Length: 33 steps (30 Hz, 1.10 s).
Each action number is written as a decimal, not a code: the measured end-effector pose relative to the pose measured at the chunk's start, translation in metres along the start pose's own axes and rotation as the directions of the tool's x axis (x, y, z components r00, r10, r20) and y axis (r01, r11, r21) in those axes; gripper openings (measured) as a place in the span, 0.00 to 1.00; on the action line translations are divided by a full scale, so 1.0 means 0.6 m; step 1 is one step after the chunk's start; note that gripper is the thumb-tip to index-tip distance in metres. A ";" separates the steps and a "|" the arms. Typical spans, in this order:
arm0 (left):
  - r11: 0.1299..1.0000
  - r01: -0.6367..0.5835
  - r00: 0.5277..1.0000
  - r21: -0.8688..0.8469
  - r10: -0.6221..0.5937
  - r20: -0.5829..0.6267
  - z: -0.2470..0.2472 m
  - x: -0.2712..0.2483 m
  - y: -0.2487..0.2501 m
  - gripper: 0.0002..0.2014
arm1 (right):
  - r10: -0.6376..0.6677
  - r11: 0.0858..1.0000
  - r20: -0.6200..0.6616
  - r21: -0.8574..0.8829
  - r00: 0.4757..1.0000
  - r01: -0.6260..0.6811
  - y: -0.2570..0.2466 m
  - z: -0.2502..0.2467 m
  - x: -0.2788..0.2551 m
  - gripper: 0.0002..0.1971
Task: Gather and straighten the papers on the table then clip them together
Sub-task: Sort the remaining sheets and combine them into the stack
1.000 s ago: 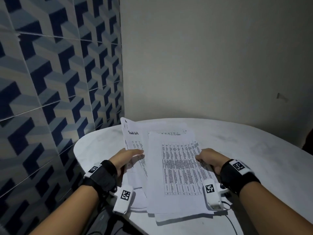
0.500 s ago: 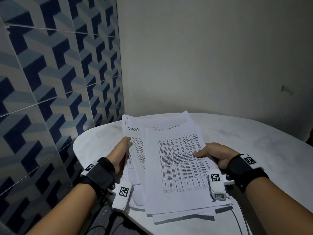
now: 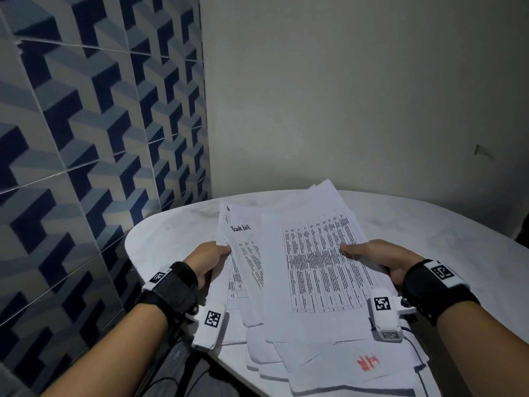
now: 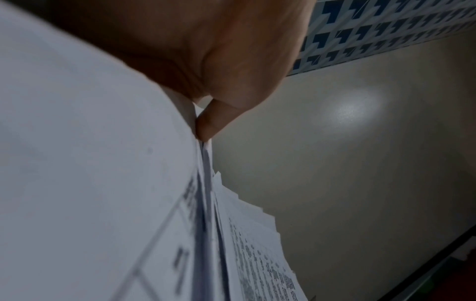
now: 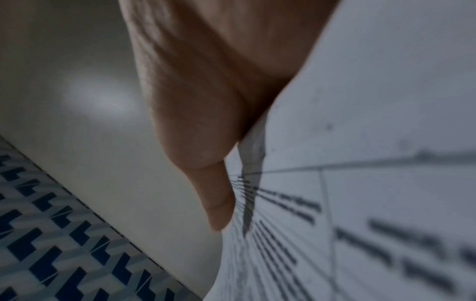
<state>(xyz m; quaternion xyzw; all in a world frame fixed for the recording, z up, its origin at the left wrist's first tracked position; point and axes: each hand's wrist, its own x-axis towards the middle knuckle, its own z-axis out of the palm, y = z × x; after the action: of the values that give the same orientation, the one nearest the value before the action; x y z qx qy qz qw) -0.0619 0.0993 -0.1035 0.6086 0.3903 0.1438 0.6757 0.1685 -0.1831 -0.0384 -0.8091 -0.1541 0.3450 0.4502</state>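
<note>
A loose, fanned stack of white printed papers [image 3: 309,270] is tilted up off the round white table [image 3: 171,239], far edge raised. The top sheet carries a dense table of text; a sheet headed "Task list" [image 3: 240,228] pokes out at the left. My left hand [image 3: 207,260] grips the stack's left edge, thumb on top, as the left wrist view shows the thumb [image 4: 213,122] pinching the papers [image 4: 103,183]. My right hand [image 3: 372,255] grips the right edge, its thumb [image 5: 219,199] lying on the printed top sheet [image 5: 360,183]. No clip is in view.
A blue patterned tile wall [image 3: 86,138] stands close on the left and a plain wall [image 3: 357,96] behind the table. The table's near edge curves under the papers. Sensor cables hang from both wrists.
Both hands have lifted the stack from lying flat on the table to a raised tilt, and shifted from pressing on it to gripping its side edges.
</note>
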 end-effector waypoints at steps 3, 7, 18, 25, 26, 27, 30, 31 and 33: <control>0.997 -0.017 1.000 0.072 0.016 0.014 0.003 -0.003 0.005 0.18 | 0.029 0.999 0.055 -0.036 0.998 -0.027 -0.008 0.006 -0.019 0.17; 0.998 0.006 1.000 0.056 -0.004 -0.025 0.003 0.006 0.000 0.18 | -0.042 0.993 0.123 0.114 0.991 0.028 -0.005 -0.011 -0.026 0.14; 0.991 0.088 0.995 -0.096 -0.084 0.048 0.014 -0.034 0.019 0.11 | -0.283 0.821 0.136 0.547 0.950 0.166 -0.027 -0.029 -0.010 0.55; 0.982 0.103 0.986 -0.158 -0.080 0.144 0.000 -0.035 0.027 0.39 | -0.095 0.980 -0.015 0.174 0.995 0.097 -0.028 0.051 0.019 0.56; 0.982 0.109 0.985 -0.154 -0.085 0.153 -0.004 -0.026 0.025 0.38 | -0.077 0.990 -0.023 0.114 0.997 0.079 -0.023 0.057 0.019 0.41; 0.982 0.104 0.987 -0.160 -0.083 0.136 -0.008 -0.027 0.026 0.34 | -0.063 0.998 -0.062 0.011 0.996 0.064 -0.021 0.062 0.021 0.23; 0.998 0.044 0.987 -0.038 -0.038 0.154 -0.003 -0.029 0.026 0.22 | -0.002 0.993 -0.109 -0.116 0.994 -0.010 -0.019 0.060 0.029 0.20; 0.999 0.034 0.986 -0.004 -0.032 0.166 -0.002 -0.029 0.026 0.21 | -0.010 0.992 -0.106 -0.130 0.994 -0.004 -0.020 0.062 0.030 0.23; 0.999 0.027 0.983 0.027 -0.032 0.182 -0.001 -0.021 0.022 0.20 | -0.024 0.989 -0.088 -0.145 0.996 0.011 -0.024 0.068 0.032 0.25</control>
<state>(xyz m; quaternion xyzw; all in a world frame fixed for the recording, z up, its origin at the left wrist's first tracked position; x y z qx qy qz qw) -0.0671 0.0941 -0.0867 0.6216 0.3375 0.0726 0.7032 0.1546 -0.1389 -0.0490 -0.8527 -0.1655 0.2925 0.4000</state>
